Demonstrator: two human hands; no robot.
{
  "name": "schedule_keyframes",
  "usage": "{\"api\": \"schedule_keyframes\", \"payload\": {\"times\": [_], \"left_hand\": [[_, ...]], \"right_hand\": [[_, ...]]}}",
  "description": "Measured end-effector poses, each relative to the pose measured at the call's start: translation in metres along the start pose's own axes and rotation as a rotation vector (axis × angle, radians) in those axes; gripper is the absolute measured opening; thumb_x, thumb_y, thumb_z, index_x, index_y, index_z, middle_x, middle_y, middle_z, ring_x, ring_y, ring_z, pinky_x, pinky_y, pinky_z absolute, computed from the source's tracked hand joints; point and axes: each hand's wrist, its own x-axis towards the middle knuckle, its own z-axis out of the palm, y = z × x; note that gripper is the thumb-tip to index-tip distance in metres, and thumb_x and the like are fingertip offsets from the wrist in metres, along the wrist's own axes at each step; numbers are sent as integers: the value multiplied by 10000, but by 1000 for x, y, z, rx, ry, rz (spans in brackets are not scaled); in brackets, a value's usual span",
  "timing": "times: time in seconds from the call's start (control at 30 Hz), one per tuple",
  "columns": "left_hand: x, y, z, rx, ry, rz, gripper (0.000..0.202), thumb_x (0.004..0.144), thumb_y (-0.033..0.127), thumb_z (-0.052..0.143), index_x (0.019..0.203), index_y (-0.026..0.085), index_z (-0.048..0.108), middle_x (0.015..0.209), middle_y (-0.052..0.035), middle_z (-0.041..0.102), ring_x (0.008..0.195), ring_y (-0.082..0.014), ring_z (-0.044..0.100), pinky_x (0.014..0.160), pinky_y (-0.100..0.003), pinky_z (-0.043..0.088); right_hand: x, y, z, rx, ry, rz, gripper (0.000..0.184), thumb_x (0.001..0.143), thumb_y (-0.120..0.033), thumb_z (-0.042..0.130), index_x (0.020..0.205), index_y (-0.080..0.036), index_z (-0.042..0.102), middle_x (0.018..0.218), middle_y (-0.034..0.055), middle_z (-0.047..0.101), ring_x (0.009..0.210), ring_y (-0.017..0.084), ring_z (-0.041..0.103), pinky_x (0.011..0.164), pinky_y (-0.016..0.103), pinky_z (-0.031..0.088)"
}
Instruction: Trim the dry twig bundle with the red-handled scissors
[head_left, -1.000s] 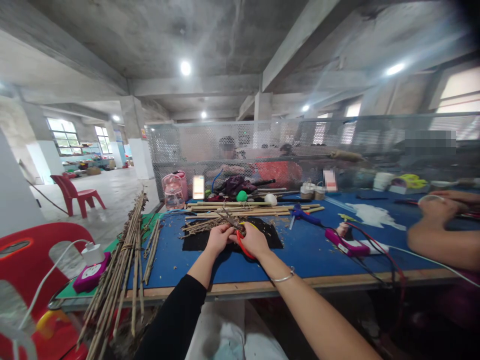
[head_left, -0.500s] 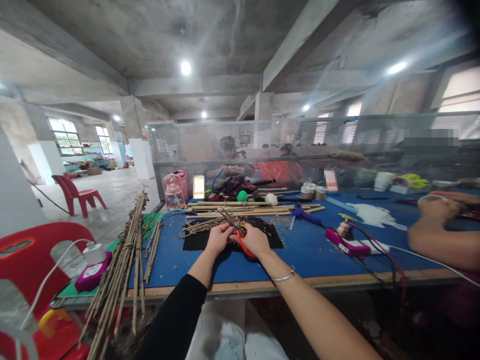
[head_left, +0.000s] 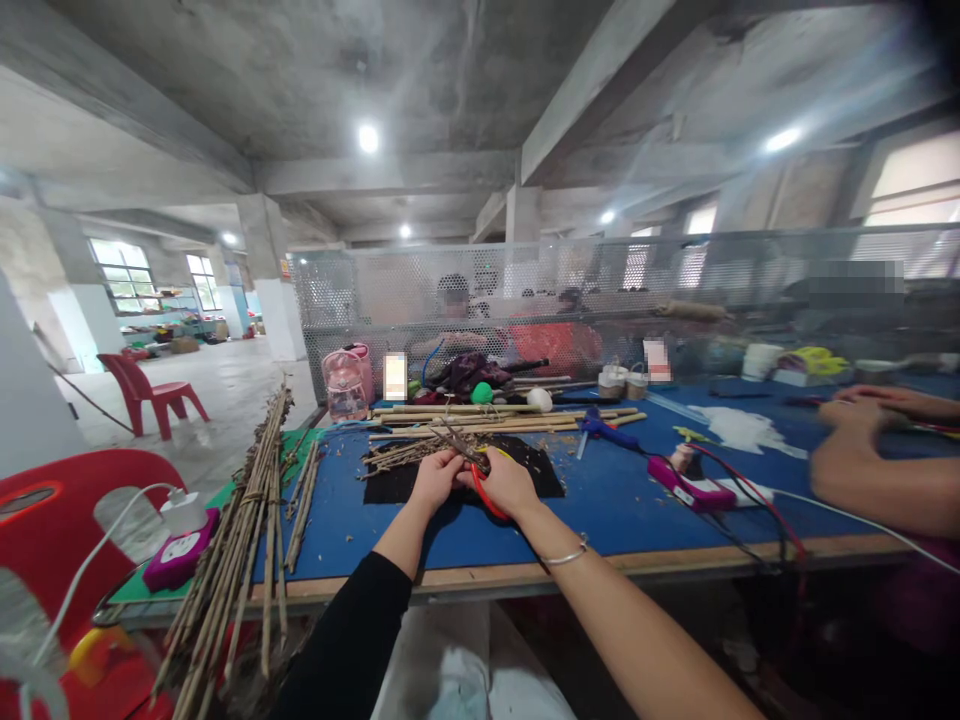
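Scissors are gripped in the right hand's fingers over a black mat, probably laid to protect the worktop; the left hand's fingers pinch narrowly alongside, perhaps steadying something too small to discern.

R hand w/ red-hdld scissors; L hand adj.

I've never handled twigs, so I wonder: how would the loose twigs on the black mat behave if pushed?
The thin twigs look dry and fairly straight, so probably stiff and apt to snap. Lying loose on the black mat, they would likely scatter. Being so slender, each is probably light.
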Motion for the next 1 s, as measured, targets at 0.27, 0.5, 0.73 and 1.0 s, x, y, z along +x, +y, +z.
{"api": "schedule_keyframes", "payload": {"times": [0.27,0.5,0.73,1.0], "left_hand": [[0,1,-1,16,4,28,299,628,380,627,759,112,629,659,-33,643,490,-95,516,488,-210,413],[0,1,0,17,3,8,319,643,394,615,792,112,617,656,-33,629,463,-74,494,442,-181,368],[3,-2,-2,16,21,8,331,643,400,617,800,109,610,654,-38,619,445,-65,474,438,-183,360],[3,-3,-3,1,-20,-21,322,619,414,622,753,123,593,660,-47,637,496,-106,535,479,-212,406]], "right_hand": [[0,-1,0,-2,-14,39,499,676,-653,481,889,-203,526,853,60,639,823,218,603,637,260,380],[2,1,1,-5,-30,69,529,670,-671,472,908,-205,551,857,88,651,814,228,611,658,271,391],[2,2,2,-17,-18,51,523,673,-683,449,861,-208,559,839,80,652,799,230,615,641,274,398],[0,0,4,-7,34,0,555,659,-676,473,924,-191,532,891,81,633,850,225,595,680,282,393]]}}
